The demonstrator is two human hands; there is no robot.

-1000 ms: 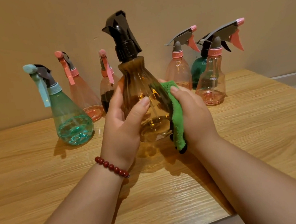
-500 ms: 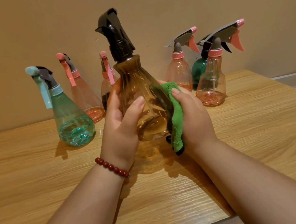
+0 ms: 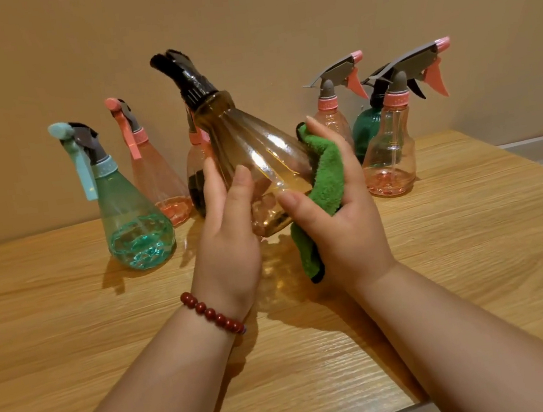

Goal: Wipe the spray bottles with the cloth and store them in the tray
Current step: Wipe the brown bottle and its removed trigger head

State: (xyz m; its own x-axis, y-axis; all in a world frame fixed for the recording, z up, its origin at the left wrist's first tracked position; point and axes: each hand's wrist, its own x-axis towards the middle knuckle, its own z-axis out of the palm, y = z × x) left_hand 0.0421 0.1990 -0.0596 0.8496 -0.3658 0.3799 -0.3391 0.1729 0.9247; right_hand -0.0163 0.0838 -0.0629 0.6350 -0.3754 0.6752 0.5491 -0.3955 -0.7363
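Both hands are close together over the middle of the table (image 3: 68, 301), with the brown bottle (image 3: 256, 152) between them. Along the back edge, from the left, a blue-green bottle (image 3: 130, 217), a pink bottle (image 3: 156, 179) and a dark bottle (image 3: 197, 189) stand and wait.

Next comes the left hand (image 3: 224, 239), with a red bead bracelet (image 3: 212, 314) on its wrist. Its thumb and fingers curl round the low part of the brown bottle and hold it up off the table. A second ago this bottle was straight up. Now it leans, with its black top tipped to the left and its bottom swung toward the right hand (image 3: 345, 227).

The green cloth (image 3: 324, 171) lies on the right side of the bottle. The right hand grips the cloth and presses it there, and its thumb now comes round the front. I think the tip lets the cloth reach a new part near the bottom, so this bottle is not yet wiped all over.

Near the back right corner stand a pale pink bottle (image 3: 331, 118), a dark green bottle (image 3: 367, 127) and a clear bottle (image 3: 389, 155). No tray shows, so putting away looks far off.
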